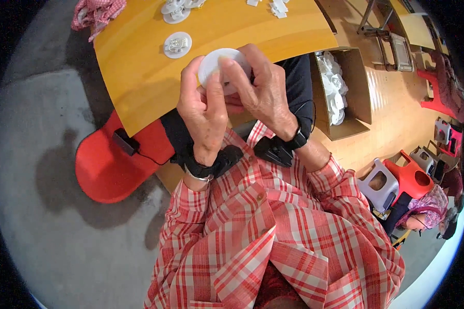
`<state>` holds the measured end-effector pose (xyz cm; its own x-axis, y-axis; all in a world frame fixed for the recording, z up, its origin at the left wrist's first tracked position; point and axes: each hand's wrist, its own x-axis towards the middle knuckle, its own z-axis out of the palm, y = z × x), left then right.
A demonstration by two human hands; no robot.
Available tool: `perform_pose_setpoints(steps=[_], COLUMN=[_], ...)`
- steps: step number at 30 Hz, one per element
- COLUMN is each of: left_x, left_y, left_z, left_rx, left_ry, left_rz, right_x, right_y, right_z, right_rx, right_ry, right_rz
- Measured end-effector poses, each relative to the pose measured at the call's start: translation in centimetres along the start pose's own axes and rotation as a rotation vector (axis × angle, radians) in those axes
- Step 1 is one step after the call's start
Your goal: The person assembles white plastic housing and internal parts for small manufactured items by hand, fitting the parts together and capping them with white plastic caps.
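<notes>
A round white plastic disc (217, 63) is held up in front of me, over the near edge of a yellow-orange table (139, 77). My left hand (205, 110) grips its left and lower side, thumb pressed on its face. My right hand (260, 90) wraps over its right side, fingers curled across the top. Both wrists wear black bands, and my sleeves are red and white plaid.
Another white disc with a clear fitting (177, 45) lies on the table beyond my hands, with more white parts (176, 10) farther back. A cardboard box of white parts (345, 92) stands on the floor to the right. A red stool (108, 165) sits lower left. Another person (423, 213) sits at lower right.
</notes>
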<state>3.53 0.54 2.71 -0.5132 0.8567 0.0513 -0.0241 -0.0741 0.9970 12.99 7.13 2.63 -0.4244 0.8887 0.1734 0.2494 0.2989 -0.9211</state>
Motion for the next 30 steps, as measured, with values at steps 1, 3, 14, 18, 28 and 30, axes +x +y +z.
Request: perform_pose_setpoints(steps=[1,3,14,18,28,30], left_x=[0.0,0.0,0.7,1.2,0.1,0.1], left_y=[-0.2,0.8,-0.1,0.7,-0.5,-1.6], left_z=[-0.1,-0.3,-0.7,0.0,-0.6,-1.2], left_rx=[0.055,-0.035,-0.124,-0.062,0.013,0.006], left_ry=[0.035,0.006,0.012,0.082,0.092,0.087], left_rz=[0.038,-0.089,-0.272,-0.292,-0.180,-0.172], right_x=[0.0,0.1,-0.3,-0.3,-1.4,-1.7], right_y=[-0.1,1.3,1.1,1.1,1.6,1.6], right_z=[0.0,0.2,-0.9,-1.0,0.1,0.3], right_rx=[-0.060,0.044,0.015,0.032,0.076,0.090], right_ry=[-0.009,-0.037,-0.232,-0.196,-0.160,-0.153], right_rz=[-0.016,-0.026,0.046,-0.053,-0.063,-0.033])
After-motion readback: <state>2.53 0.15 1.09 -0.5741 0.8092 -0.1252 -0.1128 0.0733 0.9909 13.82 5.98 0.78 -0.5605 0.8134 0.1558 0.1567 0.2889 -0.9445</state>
